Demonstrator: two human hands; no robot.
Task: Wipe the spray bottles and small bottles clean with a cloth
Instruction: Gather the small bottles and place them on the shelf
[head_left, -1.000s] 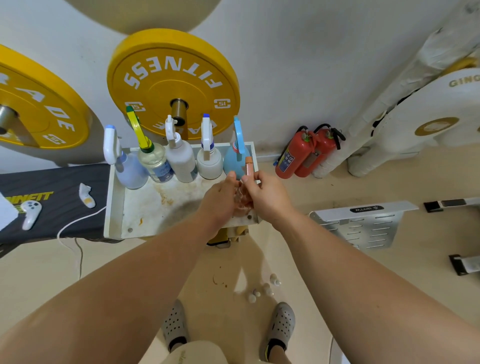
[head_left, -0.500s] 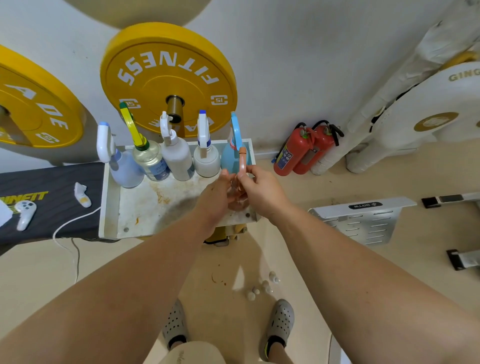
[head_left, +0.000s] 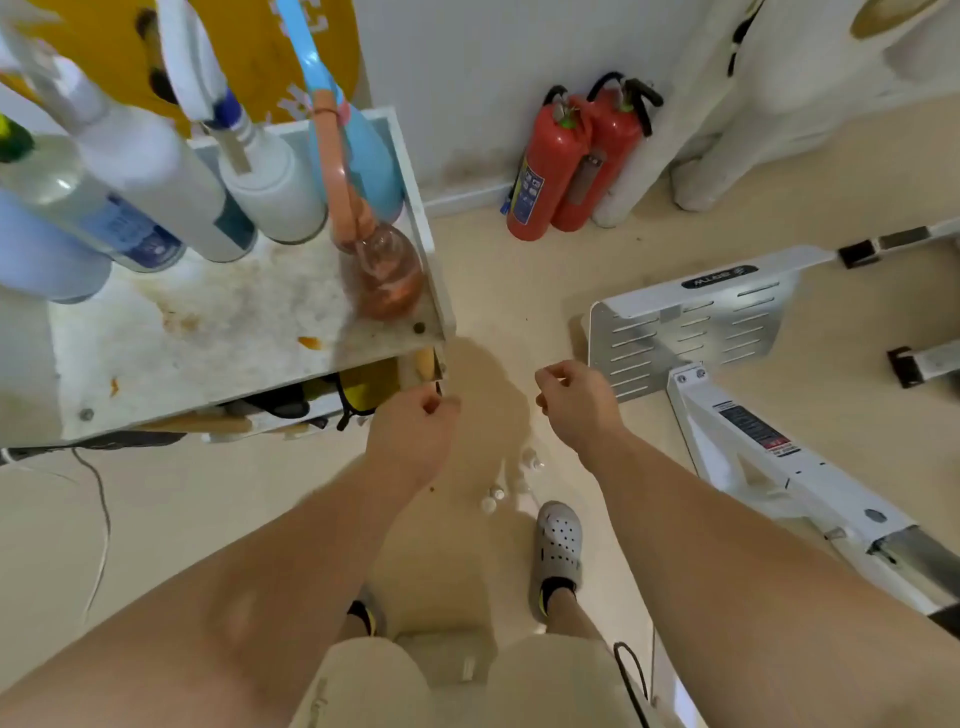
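Empty hands hang below the stained white metal tray (head_left: 208, 338).
The left hand (head_left: 410, 441) and right hand (head_left: 576, 405) have loosely curled fingers holding nothing. The clear orange plastic spray bottle (head_left: 384, 270) stands upright on the tray's near right corner, at 12 o'clock from the left hand and apart from it. The small white bottles (head_left: 498, 491) lie on the floor at 5 o'clock.

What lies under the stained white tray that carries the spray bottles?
Below the stained white tray, at its front edge, a yellow item and a black item show. The tray covers the rest, so I cannot identify them.
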